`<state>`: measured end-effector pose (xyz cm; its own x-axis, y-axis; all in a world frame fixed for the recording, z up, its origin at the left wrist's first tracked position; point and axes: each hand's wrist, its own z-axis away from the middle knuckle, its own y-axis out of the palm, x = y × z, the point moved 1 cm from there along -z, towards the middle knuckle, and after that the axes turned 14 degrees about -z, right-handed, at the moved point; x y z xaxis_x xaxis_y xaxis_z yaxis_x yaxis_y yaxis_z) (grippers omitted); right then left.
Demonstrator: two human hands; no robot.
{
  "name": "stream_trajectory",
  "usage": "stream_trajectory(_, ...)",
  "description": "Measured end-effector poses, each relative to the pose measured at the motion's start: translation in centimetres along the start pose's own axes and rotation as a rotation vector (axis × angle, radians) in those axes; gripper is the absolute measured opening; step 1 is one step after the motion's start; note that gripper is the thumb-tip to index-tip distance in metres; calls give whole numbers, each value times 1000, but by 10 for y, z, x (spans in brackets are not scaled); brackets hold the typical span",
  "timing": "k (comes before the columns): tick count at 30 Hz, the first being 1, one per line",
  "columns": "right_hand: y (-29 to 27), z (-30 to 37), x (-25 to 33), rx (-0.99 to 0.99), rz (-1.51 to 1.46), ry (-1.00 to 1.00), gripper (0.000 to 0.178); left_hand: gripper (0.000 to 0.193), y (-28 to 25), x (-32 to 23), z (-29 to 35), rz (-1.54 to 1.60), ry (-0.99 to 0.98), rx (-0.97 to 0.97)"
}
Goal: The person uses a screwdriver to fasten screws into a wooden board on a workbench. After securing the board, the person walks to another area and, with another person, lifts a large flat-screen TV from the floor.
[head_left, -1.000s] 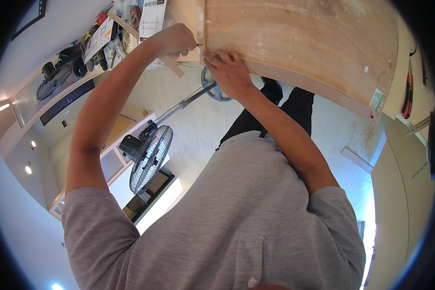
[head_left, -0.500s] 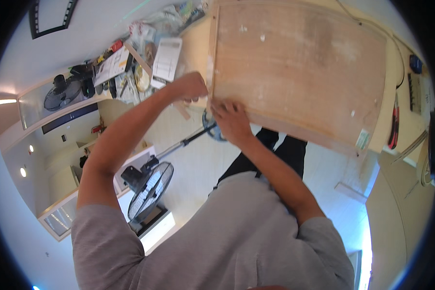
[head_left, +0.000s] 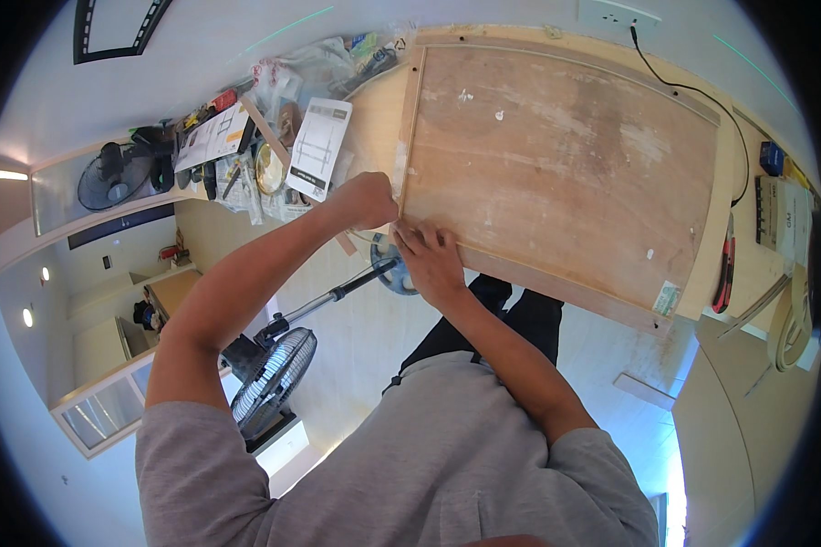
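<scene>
A large framed wooden panel [head_left: 556, 164], its brown face scuffed and spotted with white marks, lies on the pale worktop in front of me. At its near left corner my left hand [head_left: 367, 199] is closed in a fist, knuckles up. Whatever it may hold is hidden. Just to the right and nearer to me, my right hand [head_left: 433, 264] grips the same corner, its bent fingers over the frame's edge and its thumb out of sight. The two hands are close together.
Left of the panel lie a white printed box [head_left: 319, 146], plastic bags [head_left: 315, 73], a wood strip [head_left: 266, 130] and assorted tools. A standing fan [head_left: 274, 383] is on the floor. At right are a red-black cutter [head_left: 724, 269], a black cable [head_left: 725, 114] and a coiled band [head_left: 791, 333].
The whole view has shifted, so the panel and both hands sit lower and a wall socket shows at the top. Both hands stay at the panel's near left corner.
</scene>
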<state>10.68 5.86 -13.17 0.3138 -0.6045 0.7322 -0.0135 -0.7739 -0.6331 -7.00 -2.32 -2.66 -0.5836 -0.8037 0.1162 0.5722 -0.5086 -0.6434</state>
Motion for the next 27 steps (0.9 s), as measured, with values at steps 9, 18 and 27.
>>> stream_trajectory(9, 3, 4, 0, -3, 5, 19, 45, 25, -10, -33, 23, -555, 276, 26)
stream_trajectory(18, -1, 2, 3, -45, -36, 46, 45, 15, 6, 5, 14, 877, -432, 230)
stream_trajectory(27, 6, 5, 0, -76, 6, 31, 44, 23, 0, -3, 10, -328, 254, -1)
